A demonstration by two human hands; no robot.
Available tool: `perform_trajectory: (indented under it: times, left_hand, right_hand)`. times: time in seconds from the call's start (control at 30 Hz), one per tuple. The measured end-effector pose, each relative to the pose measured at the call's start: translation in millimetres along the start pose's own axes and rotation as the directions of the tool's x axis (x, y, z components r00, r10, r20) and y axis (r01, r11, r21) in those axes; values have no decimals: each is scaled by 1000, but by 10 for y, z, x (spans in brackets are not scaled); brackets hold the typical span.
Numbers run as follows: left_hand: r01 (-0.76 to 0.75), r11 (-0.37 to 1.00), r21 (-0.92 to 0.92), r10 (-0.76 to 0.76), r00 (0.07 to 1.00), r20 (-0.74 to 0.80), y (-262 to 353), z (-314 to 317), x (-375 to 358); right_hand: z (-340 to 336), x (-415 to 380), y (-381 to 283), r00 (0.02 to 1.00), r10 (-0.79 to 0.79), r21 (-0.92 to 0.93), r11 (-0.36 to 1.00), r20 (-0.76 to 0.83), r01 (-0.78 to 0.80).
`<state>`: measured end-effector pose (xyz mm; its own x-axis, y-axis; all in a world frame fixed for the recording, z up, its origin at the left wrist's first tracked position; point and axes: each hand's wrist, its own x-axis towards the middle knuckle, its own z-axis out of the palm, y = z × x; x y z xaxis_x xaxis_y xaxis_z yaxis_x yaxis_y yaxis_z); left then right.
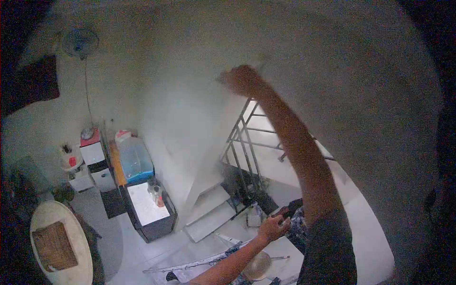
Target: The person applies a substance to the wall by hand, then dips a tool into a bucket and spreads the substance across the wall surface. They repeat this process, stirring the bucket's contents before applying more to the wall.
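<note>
My right hand point(242, 80) is raised high against the pale wall point(185, 71), its fingers closed round something blurred that I cannot make out. The forearm crosses in front of a metal stair railing point(244, 137). Lower down, my left hand point(274, 228) is held out with its fingers loosely curved and apart, and no held object can be seen in it. Dark and patterned cloth point(298, 227) lies just beyond those fingers. Below the left hand is a round, pale tan bowl-like thing point(257, 266), partly hidden by the forearm.
White steps point(209, 216) rise beside the wall. Left of them a black cabinet with a white top point(147, 204) holds a bottle point(156, 192), near a blue-clear bin point(135, 159). A round table point(85, 251) bears a woven mat point(54, 246). A fan point(80, 42) hangs on the wall.
</note>
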<state>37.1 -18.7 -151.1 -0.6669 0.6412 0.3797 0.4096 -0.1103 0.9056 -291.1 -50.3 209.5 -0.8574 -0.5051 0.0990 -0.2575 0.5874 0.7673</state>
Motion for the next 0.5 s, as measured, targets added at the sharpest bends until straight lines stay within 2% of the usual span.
perform_trajectory:
  times: [0.07, 0.1, 0.17, 0.2, 0.23, 0.3, 0.33, 0.4, 0.43, 0.5]
  left_hand:
    - [-15, 1000, 13, 14, 1000, 22, 6, 14, -3]
    - [-31, 999, 31, 30, 999, 39, 3, -6, 7]
    - [-62, 997, 38, 61, 997, 39, 46, -33, 6]
    - [-75, 997, 34, 74, 997, 30, 69, -36, 0]
    - [-78, 996, 33, 78, 997, 30, 111, -66, 1]
    - [-16, 1000, 17, 15, 999, 35, 179, -135, -7]
    - [-7, 1000, 15, 7, 999, 38, 88, -69, -30]
    - [-110, 991, 78, 110, 994, 10, -163, 105, -4]
    - [-108, 991, 81, 108, 994, 8, -187, 136, 8]
    - [-101, 991, 93, 103, 995, -17, -205, 187, 9]
  right_hand:
    - [125, 42, -302, 994, -35, 35, 999, -102, 38]
    - [139, 98, -329, 994, -20, 31, 999, -104, 23]
    - [90, 229, -302, 945, 64, 242, 970, -321, 16]
    - [32, 302, -219, 911, 72, 239, 970, -405, 30]
    - [-228, 273, -198, 912, 70, 236, 971, -405, 30]
    - [-870, 157, -182, 987, 145, 26, 989, -73, -143]
    - [-787, 149, -86, 987, 144, 33, 989, -68, -142]
    - [-536, 242, 202, 962, 61, -51, 996, -266, -78]
    - [-436, 240, 187, 961, 60, -49, 996, -270, -76]
    - [-225, 201, 95, 984, 117, 9, 993, -134, -117]
